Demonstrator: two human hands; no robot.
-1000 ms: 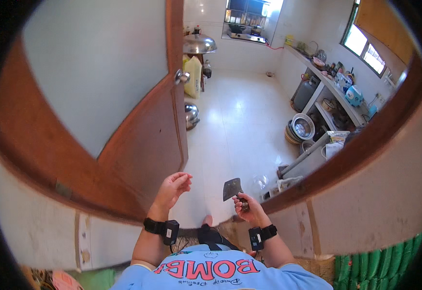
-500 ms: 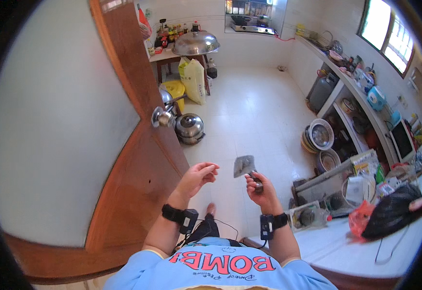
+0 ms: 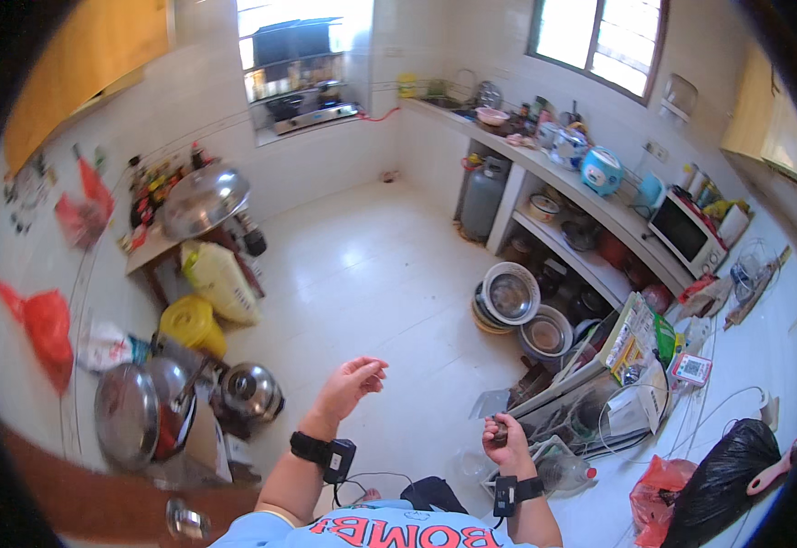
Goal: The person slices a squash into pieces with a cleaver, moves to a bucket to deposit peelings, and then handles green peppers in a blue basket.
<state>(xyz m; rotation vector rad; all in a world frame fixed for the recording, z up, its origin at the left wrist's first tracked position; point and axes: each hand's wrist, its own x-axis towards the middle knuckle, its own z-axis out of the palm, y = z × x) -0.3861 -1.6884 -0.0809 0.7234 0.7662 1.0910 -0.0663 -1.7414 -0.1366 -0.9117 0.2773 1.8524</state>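
Note:
My right hand [image 3: 507, 440] is closed round the dark handle of a cleaver [image 3: 487, 404]. Its broad grey blade points forward and left, over the floor beside a leaning rack of odds and ends. My left hand [image 3: 351, 387] hangs in the air above the pale tiled floor, holding nothing, its fingers loosely bent and the fingertips partly apart. Both wrists wear black straps with small boxes.
On the left stand steel pots [image 3: 250, 393], a yellow bucket [image 3: 193, 327] and a small table with a big domed lid [image 3: 206, 201]. Basins [image 3: 508, 294] sit by the right counter [image 3: 590, 196]. Behind me to the left is a doorknob [image 3: 186, 521].
I have moved forward past the door and turned right, so more of the kitchen shows. The cleaver stays in my right hand; my left hand remains raised and empty.

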